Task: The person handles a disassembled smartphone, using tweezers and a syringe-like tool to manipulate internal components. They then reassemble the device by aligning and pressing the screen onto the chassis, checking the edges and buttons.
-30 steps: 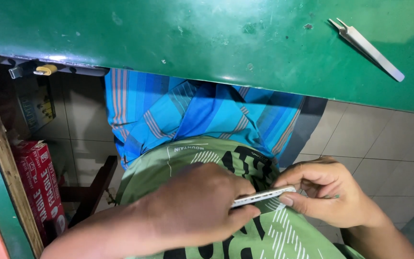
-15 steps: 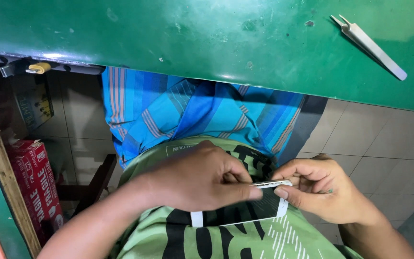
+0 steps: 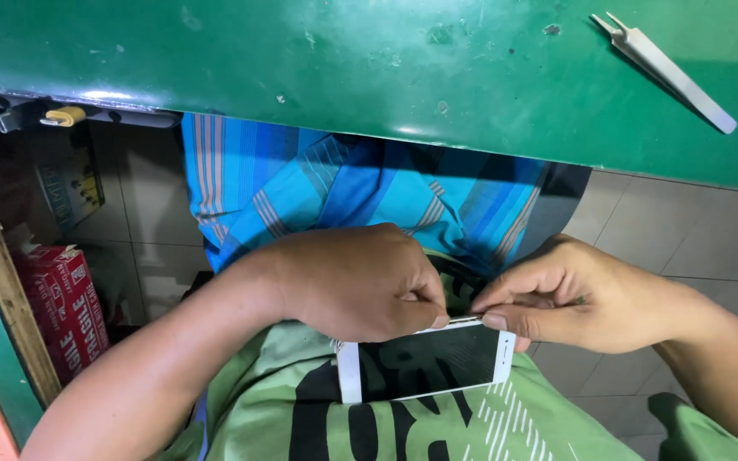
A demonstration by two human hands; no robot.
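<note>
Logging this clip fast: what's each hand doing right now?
Left hand: closed, gripping the top edge of the white phone.
Right hand: closed, pinching the same edge.

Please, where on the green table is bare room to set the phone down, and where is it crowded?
The green table is bare from its left part up to the metal tweezers at the far right. Crowded is the lap: left hand and right hand pinch the white phone together.

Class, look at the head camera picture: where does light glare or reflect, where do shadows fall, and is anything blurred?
Head view: soft glare along the green table edge; the phone screen reflects dimly; deep shadow under the table at left; left hand, right hand and tweezers look sharp.
</note>
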